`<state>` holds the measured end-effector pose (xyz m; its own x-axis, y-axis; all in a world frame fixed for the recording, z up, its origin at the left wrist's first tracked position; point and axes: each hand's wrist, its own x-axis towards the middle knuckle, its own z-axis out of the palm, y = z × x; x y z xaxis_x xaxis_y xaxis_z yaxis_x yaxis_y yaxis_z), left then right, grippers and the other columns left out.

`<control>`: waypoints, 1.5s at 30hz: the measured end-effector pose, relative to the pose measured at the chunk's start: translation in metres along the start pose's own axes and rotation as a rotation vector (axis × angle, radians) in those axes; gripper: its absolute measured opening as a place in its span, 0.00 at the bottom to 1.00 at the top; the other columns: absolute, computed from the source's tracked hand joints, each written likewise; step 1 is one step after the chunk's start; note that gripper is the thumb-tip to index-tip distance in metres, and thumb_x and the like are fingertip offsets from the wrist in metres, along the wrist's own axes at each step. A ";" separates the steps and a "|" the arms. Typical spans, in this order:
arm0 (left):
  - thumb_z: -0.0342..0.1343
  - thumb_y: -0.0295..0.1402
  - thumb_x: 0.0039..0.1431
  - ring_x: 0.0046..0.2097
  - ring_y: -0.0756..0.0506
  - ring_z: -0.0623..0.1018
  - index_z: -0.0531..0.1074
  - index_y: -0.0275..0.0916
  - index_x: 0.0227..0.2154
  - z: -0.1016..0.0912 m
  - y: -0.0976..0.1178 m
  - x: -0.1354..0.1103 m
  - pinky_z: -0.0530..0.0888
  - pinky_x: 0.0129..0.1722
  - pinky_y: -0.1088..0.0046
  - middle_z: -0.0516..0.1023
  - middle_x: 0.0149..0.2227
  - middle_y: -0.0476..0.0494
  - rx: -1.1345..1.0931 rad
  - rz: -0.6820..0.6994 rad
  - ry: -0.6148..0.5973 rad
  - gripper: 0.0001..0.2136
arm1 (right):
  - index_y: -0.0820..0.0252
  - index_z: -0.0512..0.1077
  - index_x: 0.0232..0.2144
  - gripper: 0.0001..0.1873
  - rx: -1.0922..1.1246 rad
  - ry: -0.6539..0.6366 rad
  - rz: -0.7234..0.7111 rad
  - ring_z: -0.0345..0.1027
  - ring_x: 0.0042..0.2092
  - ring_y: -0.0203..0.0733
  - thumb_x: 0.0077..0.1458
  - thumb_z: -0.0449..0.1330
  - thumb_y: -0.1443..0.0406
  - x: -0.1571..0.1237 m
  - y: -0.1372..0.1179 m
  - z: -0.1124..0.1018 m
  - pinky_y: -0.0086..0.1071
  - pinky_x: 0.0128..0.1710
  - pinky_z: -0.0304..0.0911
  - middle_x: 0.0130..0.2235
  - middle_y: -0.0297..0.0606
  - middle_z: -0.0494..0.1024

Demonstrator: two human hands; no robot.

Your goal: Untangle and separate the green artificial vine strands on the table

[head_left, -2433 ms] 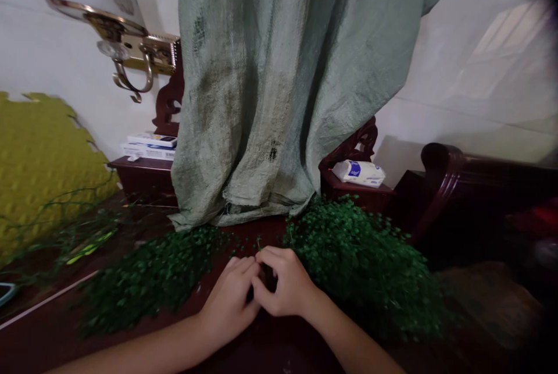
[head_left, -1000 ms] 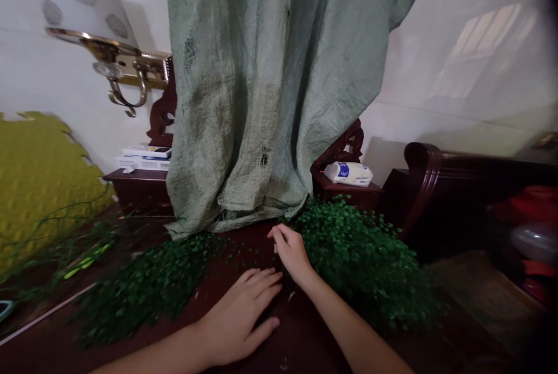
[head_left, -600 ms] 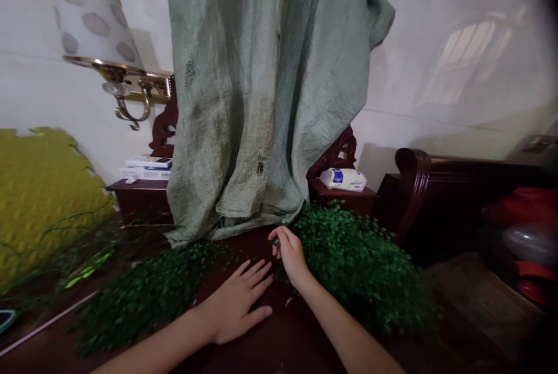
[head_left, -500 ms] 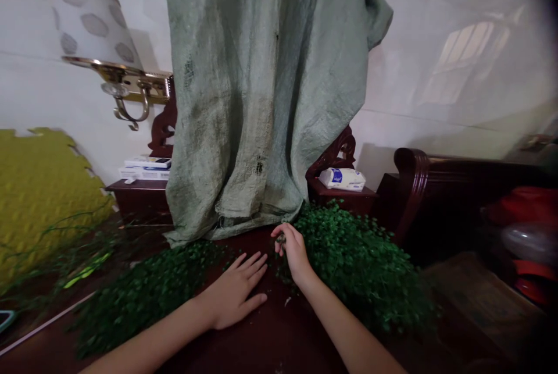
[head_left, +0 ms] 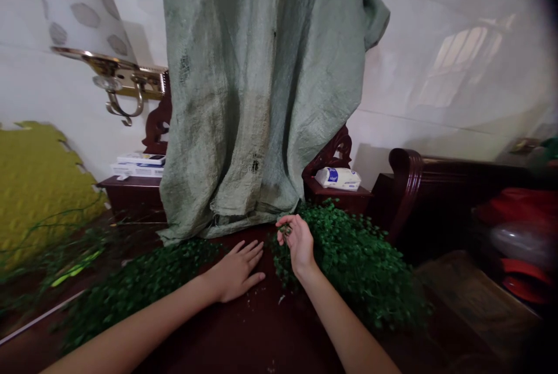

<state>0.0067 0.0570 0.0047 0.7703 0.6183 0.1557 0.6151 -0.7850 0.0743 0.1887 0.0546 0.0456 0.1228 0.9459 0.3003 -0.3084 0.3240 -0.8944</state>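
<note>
My left hand (head_left: 235,272) lies flat on the dark red wooden tabletop (head_left: 279,327), fingers stretched out and slightly spread. Beside it my right hand (head_left: 299,246) is raised a little, palm turned partly up. Its curled fingers hold a small clump of brownish-green plant bits (head_left: 285,230); their exact kind is too small to make out. Right of that hand spreads a heap of leafy green sprigs (head_left: 353,257), partly behind the wrist. Another leafy green pile (head_left: 143,281) lies to the left, partly behind my left forearm. A few pale crumbs dot the tabletop between my arms.
A grey-green woven sack (head_left: 261,100) hangs over the dresser's back. A tissue pack (head_left: 338,178) rests on the right ledge, boxes (head_left: 138,166) on the left one. A wall lamp (head_left: 82,19) juts out at left. Loose stems (head_left: 39,257) lie far left, a dark bed frame (head_left: 436,188) stands right.
My right hand has turned its palm more upward, showing the plant bits in its fingers. My left hand has shifted slightly away from me, still flat on the tabletop. The view has moved slightly.
</note>
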 end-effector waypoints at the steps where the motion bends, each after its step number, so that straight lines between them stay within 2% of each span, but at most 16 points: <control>1: 0.36 0.47 0.68 0.67 0.38 0.55 0.59 0.36 0.62 0.000 -0.005 -0.005 0.53 0.63 0.53 0.55 0.66 0.34 0.017 -0.022 0.010 0.27 | 0.59 0.67 0.28 0.23 0.001 -0.005 0.004 0.61 0.24 0.36 0.52 0.49 0.46 -0.001 0.000 0.000 0.31 0.23 0.56 0.31 0.39 0.71; 7: 0.44 0.40 0.65 0.64 0.34 0.61 0.69 0.32 0.55 -0.008 -0.033 -0.041 0.51 0.64 0.49 0.64 0.62 0.31 0.140 -0.134 0.118 0.22 | 0.60 0.67 0.30 0.24 -0.037 -0.062 0.018 0.61 0.24 0.34 0.54 0.48 0.46 -0.002 0.007 0.001 0.29 0.23 0.56 0.32 0.38 0.70; 10: 0.47 0.37 0.63 0.61 0.30 0.65 0.71 0.32 0.52 -0.018 -0.035 -0.052 0.52 0.61 0.44 0.69 0.58 0.28 0.182 -0.181 0.195 0.20 | 0.60 0.66 0.31 0.22 -0.102 -0.124 0.034 0.61 0.24 0.34 0.54 0.49 0.47 0.000 0.013 0.001 0.28 0.22 0.56 0.32 0.37 0.70; 13: 0.43 0.34 0.66 0.59 0.33 0.67 0.66 0.35 0.57 -0.028 -0.018 -0.055 0.56 0.60 0.45 0.69 0.58 0.31 0.187 -0.184 0.271 0.20 | 0.59 0.67 0.34 0.17 -0.203 -0.244 0.068 0.61 0.23 0.32 0.53 0.55 0.52 -0.003 0.020 0.004 0.26 0.21 0.55 0.31 0.35 0.71; 16: 0.46 0.33 0.64 0.52 0.38 0.74 0.63 0.37 0.58 -0.028 0.010 -0.052 0.68 0.51 0.56 0.73 0.54 0.35 0.149 -0.147 0.270 0.20 | 0.58 0.68 0.39 0.17 -0.304 -0.361 0.057 0.61 0.24 0.32 0.49 0.63 0.56 -0.014 0.026 0.011 0.26 0.24 0.57 0.31 0.31 0.71; 18: 0.48 0.31 0.62 0.48 0.38 0.75 0.67 0.38 0.54 -0.022 0.024 -0.049 0.71 0.47 0.57 0.76 0.50 0.37 0.122 -0.138 0.261 0.18 | 0.57 0.70 0.40 0.21 -0.402 -0.457 -0.006 0.65 0.31 0.35 0.43 0.68 0.59 -0.023 0.028 0.014 0.28 0.31 0.61 0.34 0.31 0.73; 20: 0.51 0.28 0.57 0.48 0.38 0.75 0.66 0.39 0.55 -0.013 0.031 -0.048 0.71 0.48 0.56 0.75 0.50 0.38 0.052 -0.140 0.264 0.21 | 0.57 0.73 0.40 0.24 -0.559 -0.573 -0.121 0.66 0.38 0.38 0.39 0.72 0.59 -0.029 0.028 0.016 0.30 0.38 0.62 0.37 0.34 0.73; 23: 0.50 0.25 0.56 0.49 0.38 0.75 0.63 0.40 0.56 -0.002 0.030 -0.048 0.70 0.50 0.53 0.75 0.51 0.37 -0.049 -0.133 0.291 0.23 | 0.58 0.75 0.40 0.21 -0.720 -0.685 -0.237 0.65 0.37 0.38 0.44 0.70 0.57 -0.031 0.028 0.017 0.31 0.38 0.62 0.37 0.34 0.72; 25: 0.48 0.25 0.58 0.50 0.38 0.75 0.63 0.40 0.55 0.001 0.028 -0.050 0.70 0.50 0.52 0.75 0.51 0.37 -0.082 -0.110 0.304 0.21 | 0.59 0.76 0.40 0.18 -0.694 -0.696 -0.219 0.65 0.34 0.37 0.47 0.68 0.57 -0.029 0.029 0.017 0.29 0.35 0.61 0.34 0.34 0.71; 28: 0.47 0.26 0.60 0.50 0.38 0.75 0.64 0.40 0.53 0.000 0.027 -0.052 0.72 0.50 0.54 0.75 0.49 0.37 -0.121 -0.092 0.320 0.18 | 0.59 0.77 0.38 0.17 -0.569 -0.656 -0.081 0.65 0.35 0.38 0.49 0.66 0.54 -0.025 0.033 0.017 0.29 0.33 0.61 0.34 0.35 0.72; 32: 0.47 0.29 0.62 0.46 0.38 0.76 0.62 0.40 0.54 -0.002 0.029 -0.053 0.74 0.47 0.55 0.75 0.46 0.38 -0.138 -0.099 0.348 0.17 | 0.59 0.76 0.39 0.28 -0.422 -0.573 0.133 0.68 0.32 0.39 0.59 0.49 0.44 -0.023 0.032 0.018 0.30 0.29 0.62 0.35 0.40 0.76; 33: 0.48 0.29 0.62 0.46 0.38 0.76 0.61 0.40 0.55 -0.002 0.029 -0.053 0.74 0.47 0.55 0.75 0.47 0.38 -0.147 -0.108 0.361 0.18 | 0.59 0.76 0.41 0.31 -0.372 -0.571 0.172 0.70 0.35 0.41 0.61 0.44 0.44 -0.023 0.029 0.018 0.32 0.32 0.64 0.37 0.41 0.77; 35: 0.48 0.30 0.63 0.47 0.39 0.76 0.62 0.40 0.52 -0.003 0.027 -0.053 0.74 0.46 0.58 0.75 0.47 0.39 -0.185 -0.138 0.385 0.15 | 0.60 0.75 0.45 0.34 -0.225 -0.598 0.246 0.71 0.46 0.46 0.63 0.38 0.45 -0.027 0.020 0.020 0.40 0.46 0.63 0.44 0.44 0.78; 38: 0.46 0.33 0.66 0.45 0.42 0.77 0.66 0.41 0.45 -0.003 0.023 -0.054 0.75 0.45 0.62 0.75 0.44 0.42 -0.267 -0.205 0.423 0.08 | 0.60 0.73 0.51 0.35 -0.089 -0.716 0.285 0.59 0.61 0.48 0.64 0.36 0.46 -0.034 0.006 0.023 0.44 0.63 0.44 0.55 0.43 0.73; 41: 0.45 0.37 0.67 0.43 0.42 0.78 0.65 0.41 0.45 -0.002 0.021 -0.054 0.76 0.42 0.64 0.76 0.42 0.43 -0.331 -0.251 0.469 0.09 | 0.60 0.68 0.57 0.34 -0.041 -0.814 0.303 0.49 0.66 0.46 0.66 0.35 0.48 -0.038 -0.001 0.025 0.42 0.65 0.35 0.62 0.40 0.65; 45: 0.48 0.38 0.66 0.45 0.41 0.77 0.62 0.41 0.50 0.003 0.019 -0.055 0.76 0.43 0.64 0.76 0.45 0.42 -0.373 -0.234 0.497 0.13 | 0.60 0.65 0.59 0.36 0.058 -0.866 0.318 0.44 0.68 0.46 0.65 0.33 0.47 -0.038 -0.001 0.024 0.41 0.66 0.31 0.64 0.37 0.60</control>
<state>-0.0232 0.0086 -0.0058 0.3996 0.7527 0.5233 0.5882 -0.6483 0.4834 0.1614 0.0190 0.0438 -0.7170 0.6655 0.2072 -0.2563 0.0246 -0.9663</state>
